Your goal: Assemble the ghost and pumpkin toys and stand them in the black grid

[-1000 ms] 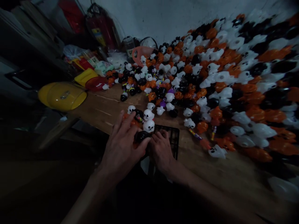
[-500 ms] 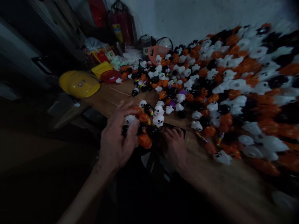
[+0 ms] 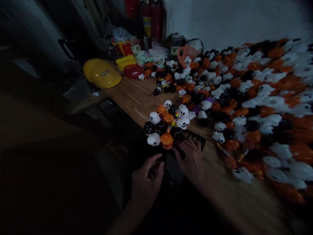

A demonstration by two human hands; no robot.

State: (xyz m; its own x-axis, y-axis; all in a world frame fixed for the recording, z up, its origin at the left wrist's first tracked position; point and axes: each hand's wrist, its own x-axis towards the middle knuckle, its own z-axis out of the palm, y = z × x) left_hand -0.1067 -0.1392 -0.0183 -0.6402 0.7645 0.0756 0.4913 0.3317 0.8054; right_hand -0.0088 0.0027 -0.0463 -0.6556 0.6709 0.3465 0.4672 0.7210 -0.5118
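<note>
A wooden table (image 3: 137, 98) carries a great heap of small plastic toys (image 3: 244, 94): white ghosts, orange pumpkins and black figures. A small cluster of them (image 3: 168, 125) lies near the table's front edge. My left hand (image 3: 146, 179) hangs below that edge with curled fingers and nothing visible in it. My right hand (image 3: 192, 158) rests on the rim of a black grid crate (image 3: 195, 138) at the table's edge, just below the cluster. What lies inside the crate is too dark to see.
A yellow hard hat (image 3: 102, 73), a yellow box (image 3: 126, 61) and a red dish (image 3: 133, 70) sit at the far left of the table. Bags, a jar (image 3: 175, 44) and a red extinguisher (image 3: 146, 19) stand by the white wall. The area left of the table is dark.
My left hand has left the toy cluster and dropped below the table's edge. The view has swung left, so everything sits further right in the picture. My right hand stays at the crate.
</note>
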